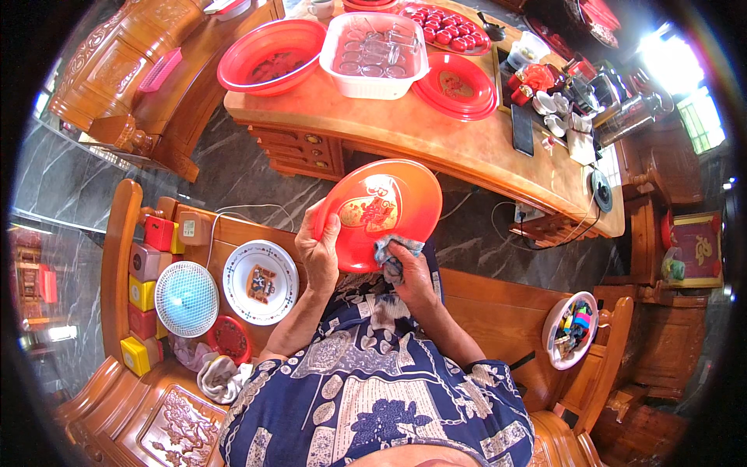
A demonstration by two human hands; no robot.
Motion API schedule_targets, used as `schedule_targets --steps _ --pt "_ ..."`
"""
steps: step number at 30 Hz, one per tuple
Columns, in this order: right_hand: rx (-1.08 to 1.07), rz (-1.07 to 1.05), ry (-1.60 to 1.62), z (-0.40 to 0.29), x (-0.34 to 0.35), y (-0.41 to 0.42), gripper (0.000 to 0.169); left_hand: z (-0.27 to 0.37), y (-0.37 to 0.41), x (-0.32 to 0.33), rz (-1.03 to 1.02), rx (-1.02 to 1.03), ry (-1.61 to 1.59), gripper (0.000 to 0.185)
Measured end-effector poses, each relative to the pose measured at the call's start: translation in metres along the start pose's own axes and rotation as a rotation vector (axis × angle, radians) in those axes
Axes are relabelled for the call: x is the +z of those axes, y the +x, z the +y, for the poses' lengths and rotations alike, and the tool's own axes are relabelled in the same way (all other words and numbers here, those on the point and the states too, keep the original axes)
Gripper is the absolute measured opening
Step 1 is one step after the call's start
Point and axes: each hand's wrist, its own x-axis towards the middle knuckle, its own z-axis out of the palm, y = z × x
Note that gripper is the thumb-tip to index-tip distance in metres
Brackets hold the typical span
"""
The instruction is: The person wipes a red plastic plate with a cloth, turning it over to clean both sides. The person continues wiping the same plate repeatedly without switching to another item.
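A red plastic plate (415,198) with a gold printed design is tilted up over my lap. My left hand (320,251) grips its left rim, the thumb lying on the face. In my right hand (413,273) is a bunched grey-blue cloth (399,248), pressed against the plate's lower right edge. Beyond the plate, a stack of similar red plates (435,104) lies on the wooden table (373,125). Beside the stack stands a white plastic basin (373,87) with several clear glasses (373,55) in it.
A red basin (268,35) and a tray of red lidded cups (446,29) stand on the table, with a phone (522,129) and tea ware (551,111). Left on the bench are a patterned white basin (233,286), a mesh basket (187,299) and boxes (143,292); right, a filled bowl (551,327).
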Motion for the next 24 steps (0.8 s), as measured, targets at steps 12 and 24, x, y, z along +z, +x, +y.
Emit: schedule_targets --steps 12,24 --pt "-0.328 -0.210 -0.536 -0.015 -0.020 0.005 0.016 0.037 0.030 -0.030 -0.412 0.244 0.604 0.023" --pt "-0.655 -0.065 -1.024 -0.050 -0.001 -0.008 0.022 0.035 0.012 -0.024 -0.625 0.314 0.863 0.035"
